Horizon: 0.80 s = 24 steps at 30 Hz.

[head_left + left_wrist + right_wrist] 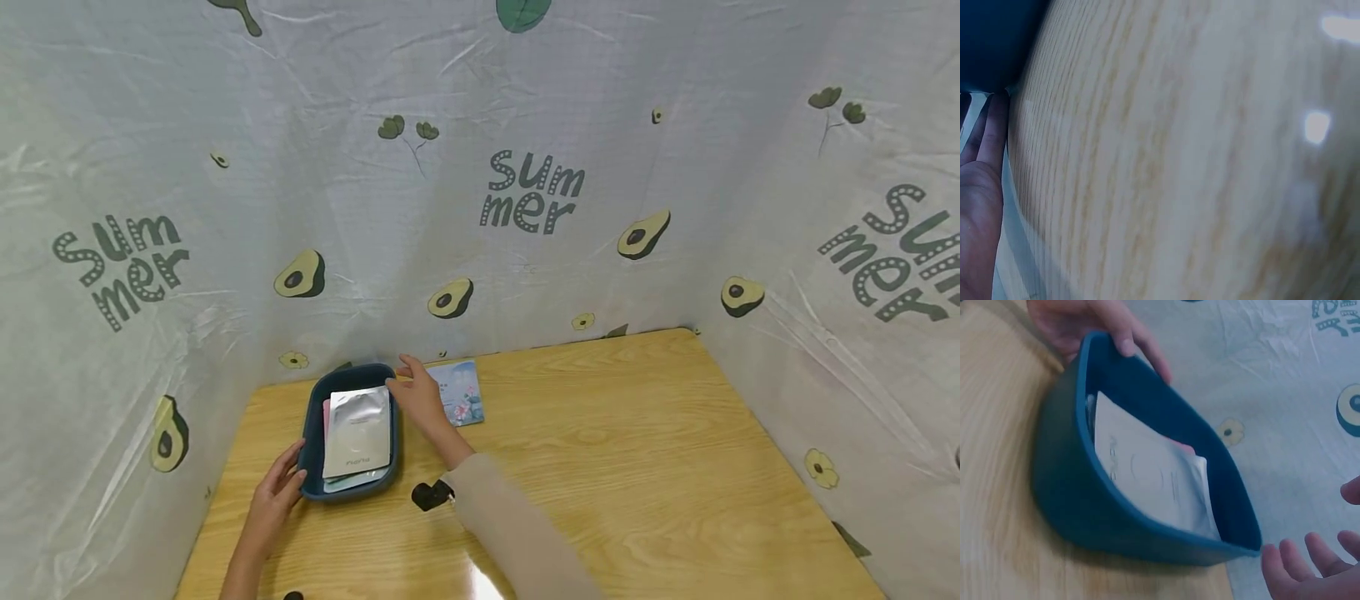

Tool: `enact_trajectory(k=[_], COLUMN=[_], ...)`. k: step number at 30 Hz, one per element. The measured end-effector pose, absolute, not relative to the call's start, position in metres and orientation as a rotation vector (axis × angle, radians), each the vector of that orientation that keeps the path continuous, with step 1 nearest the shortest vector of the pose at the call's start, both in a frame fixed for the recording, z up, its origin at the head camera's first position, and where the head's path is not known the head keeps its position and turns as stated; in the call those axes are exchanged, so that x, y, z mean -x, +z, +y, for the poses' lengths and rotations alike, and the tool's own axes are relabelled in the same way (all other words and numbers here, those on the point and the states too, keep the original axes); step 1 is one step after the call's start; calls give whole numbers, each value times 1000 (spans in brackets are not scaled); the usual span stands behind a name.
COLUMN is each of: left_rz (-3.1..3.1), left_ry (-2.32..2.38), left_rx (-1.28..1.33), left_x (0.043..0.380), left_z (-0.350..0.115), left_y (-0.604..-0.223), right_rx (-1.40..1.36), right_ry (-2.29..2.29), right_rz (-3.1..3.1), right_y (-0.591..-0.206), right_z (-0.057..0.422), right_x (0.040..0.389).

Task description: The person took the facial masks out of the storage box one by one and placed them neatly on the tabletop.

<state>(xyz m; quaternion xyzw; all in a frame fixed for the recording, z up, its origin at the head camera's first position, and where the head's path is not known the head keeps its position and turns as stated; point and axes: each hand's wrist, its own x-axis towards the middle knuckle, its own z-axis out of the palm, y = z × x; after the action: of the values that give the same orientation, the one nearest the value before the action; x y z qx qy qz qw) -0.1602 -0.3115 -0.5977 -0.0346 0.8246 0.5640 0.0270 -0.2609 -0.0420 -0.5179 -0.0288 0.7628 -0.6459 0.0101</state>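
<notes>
A dark blue plastic bin (348, 497) stands at the back left of the table. Inside lies a silvery-white sachet (357, 437) on top of a pink one (326, 417) and a pale green one (356, 481), their lower parts hidden. My left hand (273, 500) touches the bin's near left corner with extended fingers; the thumb overlaps the rim in the right wrist view. At the far right corner is my right hand (422, 404), its fingers spread and fingertips close to the rim (1259, 550), nothing held in them.
A light blue printed packet (459, 392) lies on the table behind my right hand, partly covered by it. White sheeting with avocado prints (525, 275) rises along the back and both sides of the wooden table (600, 450).
</notes>
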Motion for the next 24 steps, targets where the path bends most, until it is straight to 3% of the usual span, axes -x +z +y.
enact_trajectory(k=[8, 24], left_rz=[2501, 2482], left_ry=[1789, 1799], left_rx=[92, 83], left_x=[162, 161], left_z=[-311, -313], left_y=[-599, -599], right_rx=[-45, -439], right_ry=[-1984, -1481], right_rz=[2244, 2378], right_y=[-512, -503], right_z=[-78, -131], right_x=[253, 245])
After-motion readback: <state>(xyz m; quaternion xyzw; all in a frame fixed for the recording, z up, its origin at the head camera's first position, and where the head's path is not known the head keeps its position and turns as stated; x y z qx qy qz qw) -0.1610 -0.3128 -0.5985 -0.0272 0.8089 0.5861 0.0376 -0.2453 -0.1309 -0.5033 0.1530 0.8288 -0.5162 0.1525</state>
